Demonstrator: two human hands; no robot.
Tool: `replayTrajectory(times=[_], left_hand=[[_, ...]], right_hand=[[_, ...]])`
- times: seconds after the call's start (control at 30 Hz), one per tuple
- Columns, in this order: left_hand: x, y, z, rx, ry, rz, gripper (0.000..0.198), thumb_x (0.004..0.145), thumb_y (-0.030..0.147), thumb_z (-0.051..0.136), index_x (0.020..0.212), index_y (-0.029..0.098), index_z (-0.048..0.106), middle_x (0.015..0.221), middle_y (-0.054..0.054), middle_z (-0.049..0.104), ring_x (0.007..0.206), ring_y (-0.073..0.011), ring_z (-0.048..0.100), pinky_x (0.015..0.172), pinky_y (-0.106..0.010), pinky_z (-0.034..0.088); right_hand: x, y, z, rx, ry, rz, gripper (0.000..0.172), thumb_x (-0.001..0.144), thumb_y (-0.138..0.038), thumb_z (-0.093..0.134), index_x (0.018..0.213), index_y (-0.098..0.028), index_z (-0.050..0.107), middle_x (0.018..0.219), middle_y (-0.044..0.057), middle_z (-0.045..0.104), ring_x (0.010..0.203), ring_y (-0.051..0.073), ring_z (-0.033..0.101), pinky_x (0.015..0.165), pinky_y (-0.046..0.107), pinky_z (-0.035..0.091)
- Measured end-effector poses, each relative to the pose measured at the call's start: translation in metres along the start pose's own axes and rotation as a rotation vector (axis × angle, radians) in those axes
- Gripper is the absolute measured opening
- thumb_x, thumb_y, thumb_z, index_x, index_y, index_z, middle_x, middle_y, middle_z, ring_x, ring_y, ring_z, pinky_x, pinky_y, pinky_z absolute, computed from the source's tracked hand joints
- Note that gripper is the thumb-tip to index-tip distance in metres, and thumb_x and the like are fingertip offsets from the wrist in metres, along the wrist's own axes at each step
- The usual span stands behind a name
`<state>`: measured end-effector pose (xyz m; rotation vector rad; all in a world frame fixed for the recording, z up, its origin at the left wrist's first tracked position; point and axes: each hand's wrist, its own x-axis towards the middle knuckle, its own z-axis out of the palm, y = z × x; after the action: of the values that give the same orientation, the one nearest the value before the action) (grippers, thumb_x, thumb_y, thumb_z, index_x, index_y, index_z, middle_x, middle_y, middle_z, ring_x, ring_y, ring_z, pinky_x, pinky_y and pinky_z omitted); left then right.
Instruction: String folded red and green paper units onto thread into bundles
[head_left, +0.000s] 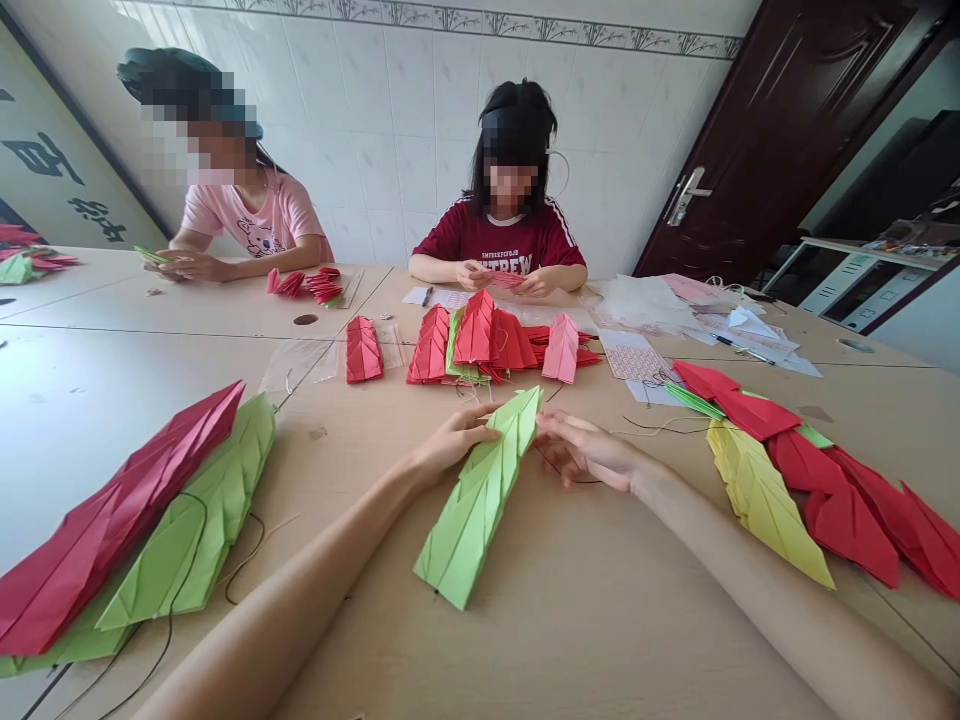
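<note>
A pleated green paper strip (472, 505) lies slanted on the wooden table (570, 630) in front of me. Its upper end sits between my left hand (454, 445) and my right hand (585, 450), and the fingers of both press against it. A thin black thread (577, 478) runs under my right hand. Nearest my left forearm lie a long crimson folded strip (112, 520) and a green one (199, 520). To the right of my right hand are a yellow folded piece (761, 500) and red folded pieces (847, 500).
Red and pink folded pieces (480, 345) stand in a row mid-table. A person in a dark red top (499, 240) handles red paper opposite, and a person in a pink top (251, 220) works at the left. Papers (645, 305) lie back right, near a dark door (772, 140).
</note>
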<state>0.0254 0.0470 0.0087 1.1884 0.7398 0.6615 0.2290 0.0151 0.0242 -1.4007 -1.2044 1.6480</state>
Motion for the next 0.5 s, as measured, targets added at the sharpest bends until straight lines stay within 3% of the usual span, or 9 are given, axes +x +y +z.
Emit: replayTrajectory(times=[0.13,0.2,0.37,0.5], left_hand=[[0.0,0.002,-0.008,-0.064,0.047,-0.101,0.057,0.072,0.022,0.06,0.127,0.02,0.047,0.085,-0.003,0.068,0.059,-0.0137,0.062,0.053,-0.023,0.049],[-0.001,0.003,-0.01,-0.064,0.006,-0.121,0.057,0.071,0.02,0.06,0.127,0.019,0.048,0.083,-0.003,0.068,0.059,-0.0137,0.062,0.052,-0.022,0.049],[-0.005,0.009,-0.012,-0.017,-0.156,-0.148,0.05,0.072,0.02,0.06,0.122,0.021,0.054,0.079,-0.002,0.068,0.057,-0.0115,0.06,0.051,-0.02,0.048],[-0.006,0.013,-0.013,0.135,-0.32,-0.103,0.05,0.074,0.024,0.062,0.124,0.024,0.053,0.1,-0.003,0.066,0.075,-0.0133,0.061,0.062,-0.02,0.048]], right_hand=[[-0.004,-0.008,-0.018,-0.321,-0.366,0.083,0.051,0.07,-0.039,0.069,0.112,-0.016,0.052,0.061,-0.001,0.063,0.041,0.006,0.039,0.033,0.016,0.026],[-0.005,-0.013,-0.027,-0.448,-0.432,0.071,0.041,0.073,-0.043,0.065,0.099,-0.012,0.06,0.045,-0.005,0.052,0.038,0.004,0.031,0.035,0.017,0.018],[-0.005,-0.024,-0.05,-0.465,-0.254,-0.066,0.039,0.075,-0.052,0.057,0.075,-0.014,0.063,0.038,-0.01,0.031,0.04,0.006,0.017,0.041,0.022,0.015],[-0.002,-0.025,-0.063,-0.49,-0.147,-0.1,0.039,0.074,-0.055,0.057,0.072,-0.016,0.062,0.039,-0.01,0.027,0.042,0.007,0.017,0.043,0.023,0.017]])
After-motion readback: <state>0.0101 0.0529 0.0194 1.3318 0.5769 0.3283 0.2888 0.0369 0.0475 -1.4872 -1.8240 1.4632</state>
